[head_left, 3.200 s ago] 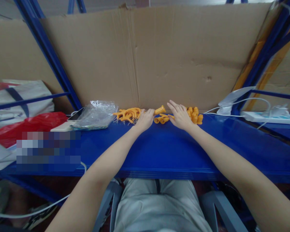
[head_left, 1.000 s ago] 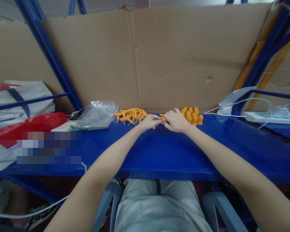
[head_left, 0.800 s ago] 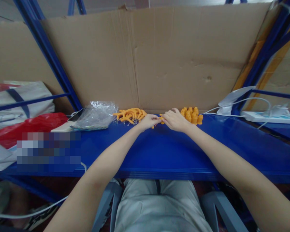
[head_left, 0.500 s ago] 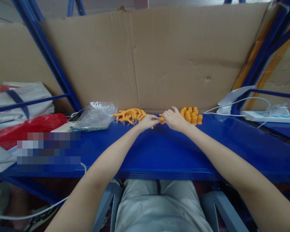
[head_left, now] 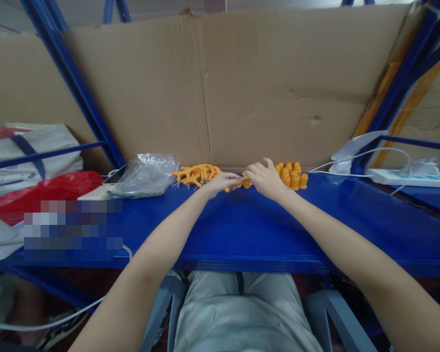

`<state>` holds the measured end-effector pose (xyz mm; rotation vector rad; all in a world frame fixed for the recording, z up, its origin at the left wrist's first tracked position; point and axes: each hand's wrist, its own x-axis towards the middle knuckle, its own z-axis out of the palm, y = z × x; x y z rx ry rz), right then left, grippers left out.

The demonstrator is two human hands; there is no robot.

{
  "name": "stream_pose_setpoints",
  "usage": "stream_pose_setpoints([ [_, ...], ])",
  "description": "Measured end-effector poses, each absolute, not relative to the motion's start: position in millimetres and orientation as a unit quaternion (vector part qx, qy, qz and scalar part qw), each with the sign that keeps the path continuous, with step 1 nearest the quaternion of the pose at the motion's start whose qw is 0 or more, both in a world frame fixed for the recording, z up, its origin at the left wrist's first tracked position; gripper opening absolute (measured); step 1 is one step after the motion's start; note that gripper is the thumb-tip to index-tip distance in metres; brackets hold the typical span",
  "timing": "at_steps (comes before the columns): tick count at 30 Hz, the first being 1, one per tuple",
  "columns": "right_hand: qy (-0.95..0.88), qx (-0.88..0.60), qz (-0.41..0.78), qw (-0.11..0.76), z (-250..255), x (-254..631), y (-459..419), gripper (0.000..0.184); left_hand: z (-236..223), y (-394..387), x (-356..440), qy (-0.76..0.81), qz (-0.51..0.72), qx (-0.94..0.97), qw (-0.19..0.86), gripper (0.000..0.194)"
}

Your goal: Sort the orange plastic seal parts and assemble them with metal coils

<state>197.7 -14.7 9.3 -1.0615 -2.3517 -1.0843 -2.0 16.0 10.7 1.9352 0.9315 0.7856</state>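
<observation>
My left hand point(head_left: 220, 183) pinches an orange plastic part point(head_left: 229, 188), whose end shows under the fingers. Just to its right, my right hand point(head_left: 267, 180) has its fingers bent down over more orange plastic point(head_left: 247, 184); the fingers hide most of its shape. The two hands' fingertips nearly meet. Beside my left hand lies a heap of orange branched plastic pieces point(head_left: 197, 173), with small shiny metal bits point(head_left: 176, 183) scattered at its front. Several orange flared, cup-like pieces point(head_left: 295, 179) stand in a group right of my right hand.
A clear plastic bag point(head_left: 146, 173) lies left of the heap on the blue shelf point(head_left: 242, 230). Further left are a red plastic bag point(head_left: 47, 190) and a white bag point(head_left: 58, 146). A cardboard sheet point(head_left: 264, 88) closes the back. A white power strip point(head_left: 407, 177) with cables sits at the right.
Earlier, my hands were apart, the left holding a flared orange piece and the right spread open. They have since come together, and the left has now drawn slightly back left.
</observation>
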Motion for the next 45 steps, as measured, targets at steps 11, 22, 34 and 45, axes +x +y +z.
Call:
stream_pose_setpoints([
  [11, -0.786, -0.433, -0.384, 0.215, 11, 214, -10, 0.03, 3, 31, -9, 0.391, 0.319, 0.822, 0.265, 0.022],
  [22, -0.794, -0.448, -0.352, 0.211, 3, 217, -2, 0.026, -6, 43, -42, 0.5, 0.248, 0.813, -0.163, 0.038],
  [34, -0.764, -0.47, -0.343, 0.278, 15, 230, -1, 0.022, -18, 46, -46, 0.565, 0.135, 0.804, -0.128, 0.051],
  [45, -0.576, -0.719, -0.205, 0.332, 64, 296, -14, 0.034, -19, 44, -41, 0.598, 0.091, 0.793, -0.072, 0.062],
])
